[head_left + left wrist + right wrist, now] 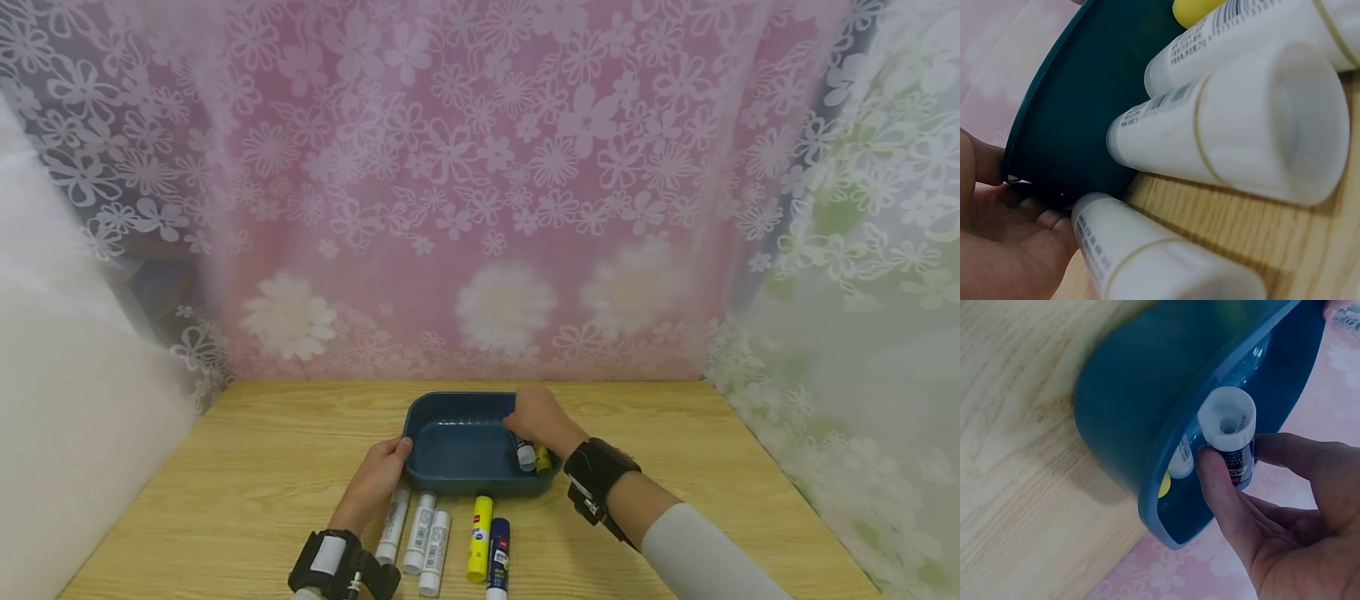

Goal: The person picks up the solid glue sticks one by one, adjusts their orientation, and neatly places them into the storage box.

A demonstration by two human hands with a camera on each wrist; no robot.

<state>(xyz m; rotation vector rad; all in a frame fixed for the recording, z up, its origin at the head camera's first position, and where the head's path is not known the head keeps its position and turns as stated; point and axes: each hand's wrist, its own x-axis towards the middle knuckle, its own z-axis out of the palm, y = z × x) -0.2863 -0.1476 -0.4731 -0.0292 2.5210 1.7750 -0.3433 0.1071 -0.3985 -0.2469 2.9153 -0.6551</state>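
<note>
Step, we judge: placing a glue stick (1239,456) | our right hand (546,417) pinches it between thumb and fingers at the tray (450,450)'s right end | our left hand (384,467) grips its left rim | next likely needs lowering, then loosening fingers

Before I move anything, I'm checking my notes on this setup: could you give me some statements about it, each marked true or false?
1. The left hand holds the tray at its left end. True.
2. The right hand is empty. False: the right hand grips a dark blue tube.
3. Three white tubes lie in front of the tray. True.
4. The tray stands upside down. False: its open side faces up.
5. On the table, a yellow tube lies between the white tubes and a second dark blue tube. True.
</note>
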